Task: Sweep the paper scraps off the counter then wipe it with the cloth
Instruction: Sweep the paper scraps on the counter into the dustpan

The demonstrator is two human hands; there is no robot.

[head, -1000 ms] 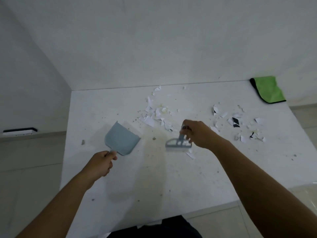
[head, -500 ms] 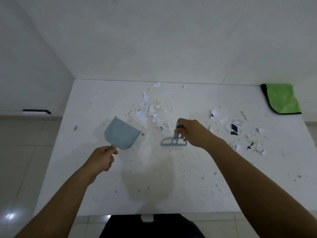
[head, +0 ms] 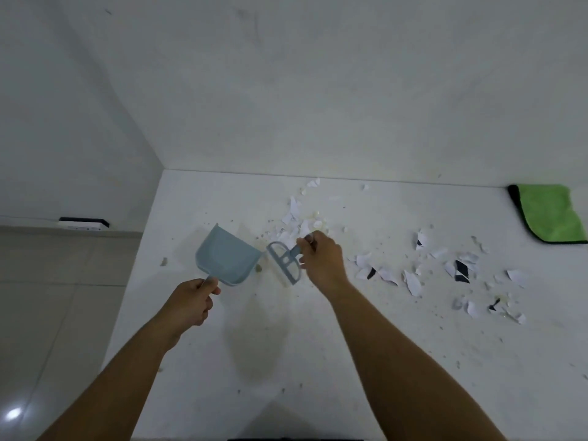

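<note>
My left hand [head: 194, 300] grips the handle of a pale blue dustpan [head: 226, 254] on the white surface [head: 350, 361], while my right hand [head: 321, 261] clasps a small blue brush [head: 284, 262] just beside its mouth. Paper scraps [head: 410, 281] lie scattered to the right; the green cloth [head: 552, 213] sits folded at the far right edge.
</note>
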